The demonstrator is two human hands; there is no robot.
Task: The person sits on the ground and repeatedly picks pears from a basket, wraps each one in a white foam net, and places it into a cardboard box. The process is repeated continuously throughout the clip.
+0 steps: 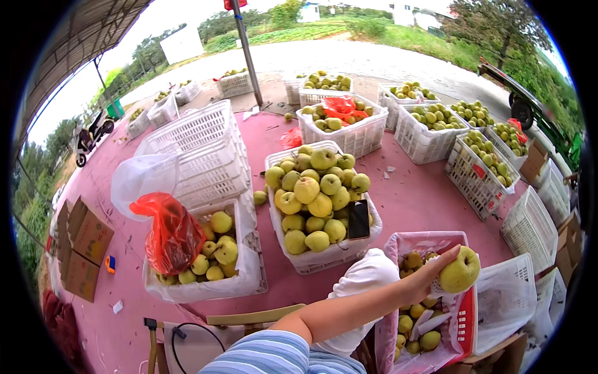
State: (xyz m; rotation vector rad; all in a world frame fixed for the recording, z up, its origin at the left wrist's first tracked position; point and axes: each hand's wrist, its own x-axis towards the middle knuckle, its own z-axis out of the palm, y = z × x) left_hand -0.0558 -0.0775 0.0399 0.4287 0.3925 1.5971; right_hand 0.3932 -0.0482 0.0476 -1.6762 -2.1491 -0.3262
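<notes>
My left hand (pixel 433 274) reaches across to the right, closed around a yellow-green pear (pixel 460 269). Some white, net-like material shows just under the hand and against the pear. Below is a red crate (pixel 466 321) with a pale pink liner, holding several pears (pixel 430 340) and white strips. My right hand is out of view. In front of my knee (pixel 367 277), a white crate (pixel 299 265) is heaped with pears, and a dark phone (pixel 358 219) lies on its right side.
Left stands a lined white crate (pixel 205 290) of pears with a red plastic bag (pixel 174 234) on top; stacked white crates (pixel 205 156) rise behind. Pear-filled crates (pixel 430 140) spread far right. Lined crates (pixel 507 299) border the red one. Cardboard boxes (pixel 84 249) sit far left, beyond an orange-blue tape dispenser (pixel 110 264).
</notes>
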